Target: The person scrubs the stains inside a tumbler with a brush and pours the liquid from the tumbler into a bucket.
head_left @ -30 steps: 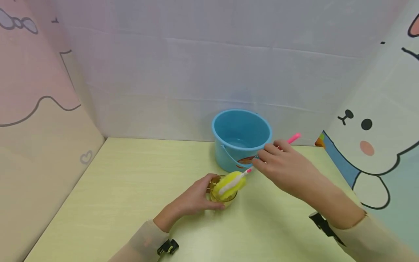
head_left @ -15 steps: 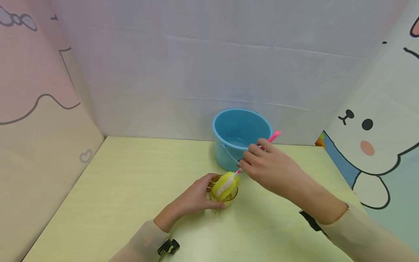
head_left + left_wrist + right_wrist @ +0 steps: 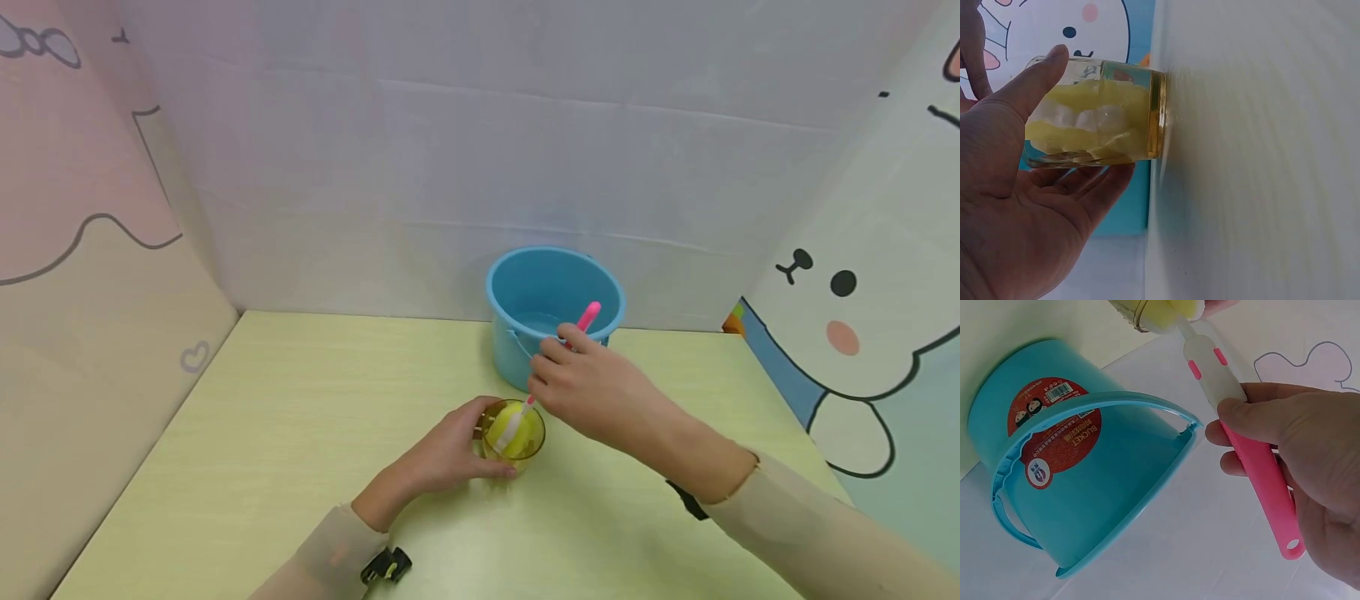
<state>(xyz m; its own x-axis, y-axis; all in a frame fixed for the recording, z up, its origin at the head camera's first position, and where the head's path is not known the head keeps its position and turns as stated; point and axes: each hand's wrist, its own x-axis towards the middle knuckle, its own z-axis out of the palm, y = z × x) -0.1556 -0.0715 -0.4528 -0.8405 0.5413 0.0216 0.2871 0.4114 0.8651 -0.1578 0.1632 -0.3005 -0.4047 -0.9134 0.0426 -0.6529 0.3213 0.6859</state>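
My left hand (image 3: 453, 450) grips an amber glass cup (image 3: 1100, 112) around its side, thumb on one side and fingers on the other. The cup stands upright on the table. Inside it sits the yellow-and-white sponge head (image 3: 512, 429) of a bottle brush, which fills much of the cup in the left wrist view. My right hand (image 3: 588, 383) holds the brush by its pink handle (image 3: 1266, 484), with the thumb laid along it near the white neck (image 3: 1213, 369). The handle leans up and to the right, out of the cup.
A blue bucket (image 3: 517, 354) with a red label (image 3: 1054, 434) stands just behind the cup, its handle hanging down at the front. The pale yellow table (image 3: 315, 392) meets a white cloth wall (image 3: 390, 192) at the back and printed cartoon panels at both sides.
My right hand has moved left and slightly up, bringing the brush to a steeper angle. The sponge head has sunk deeper into the cup. My left hand and the cup stay in place.
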